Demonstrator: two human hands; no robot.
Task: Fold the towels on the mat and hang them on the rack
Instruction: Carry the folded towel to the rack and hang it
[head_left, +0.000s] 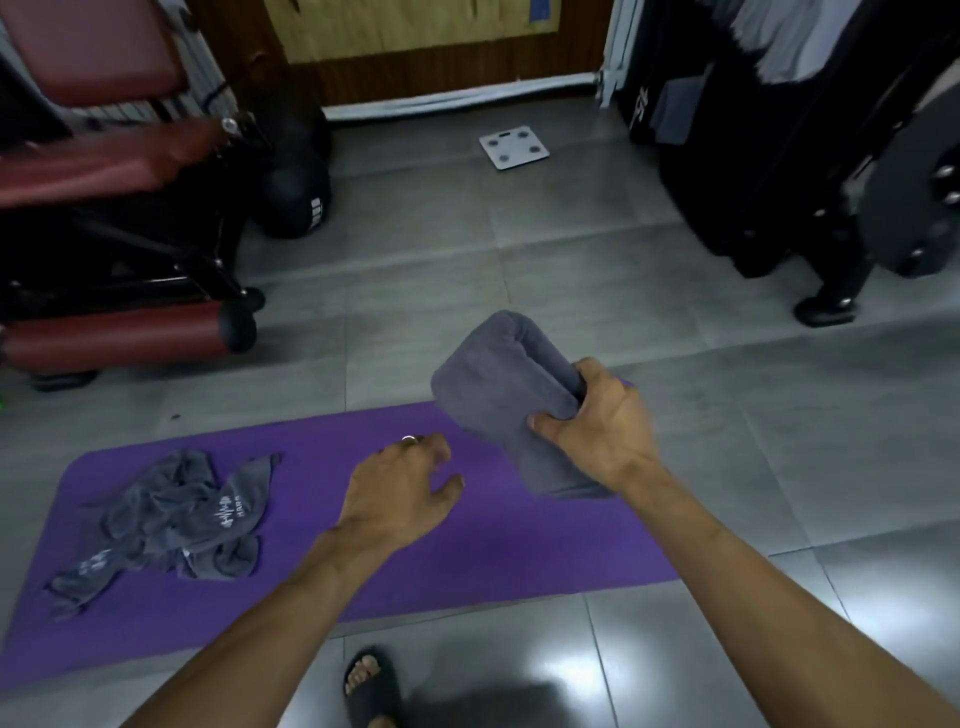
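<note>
while right hand (602, 426) grips folded towel (498, 395) above mat (467, 551) edge, left hand (400, 493) loose, empty

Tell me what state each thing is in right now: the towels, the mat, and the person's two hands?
Folded towel: folded into a bundle, held up above the mat.
Crumpled towel: unfolded, lying bunched on the mat.
Mat: spread flat on the floor.
Right hand: gripping the folded towel.
Left hand: holding nothing, fingers relaxed, over the mat.
Scale: flat on the floor, apart from the mat.
</note>
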